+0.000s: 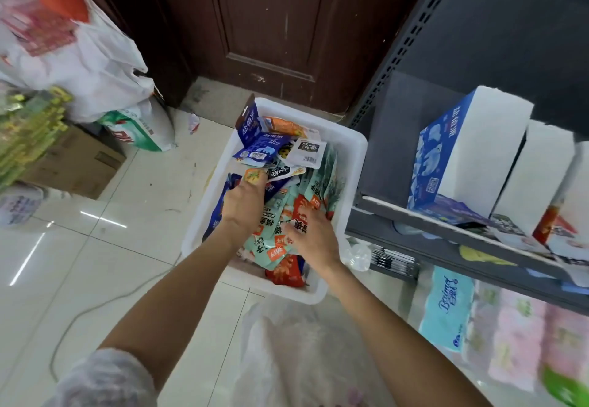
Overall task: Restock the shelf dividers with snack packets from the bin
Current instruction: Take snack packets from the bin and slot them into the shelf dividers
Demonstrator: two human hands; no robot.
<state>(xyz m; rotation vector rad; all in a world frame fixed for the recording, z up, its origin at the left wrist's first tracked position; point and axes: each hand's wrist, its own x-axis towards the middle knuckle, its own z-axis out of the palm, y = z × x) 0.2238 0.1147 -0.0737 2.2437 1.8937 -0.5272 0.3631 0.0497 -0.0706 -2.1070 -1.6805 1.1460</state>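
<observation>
A white plastic bin (345,148) sits on the tiled floor beside the shelf, full of snack packets. Blue packets (264,145) lie at its far end, teal and red packets (322,188) in the middle and near end. My left hand (243,204) reaches into the bin, and its fingers pinch a small orange-and-green packet (254,175). My right hand (310,234) lies on the teal packets at the near right, fingers curled into the pile. The grey shelf (446,225) stands to the right, with white-and-blue divider boxes (462,155) on it.
A dark wooden door (271,24) rises behind the bin. White plastic bags (89,65), a cardboard box (79,164) and stacked green packs crowd the left. A clear bag (302,352) lies on the floor below my arms. Tissue packs (446,308) fill the lower shelf.
</observation>
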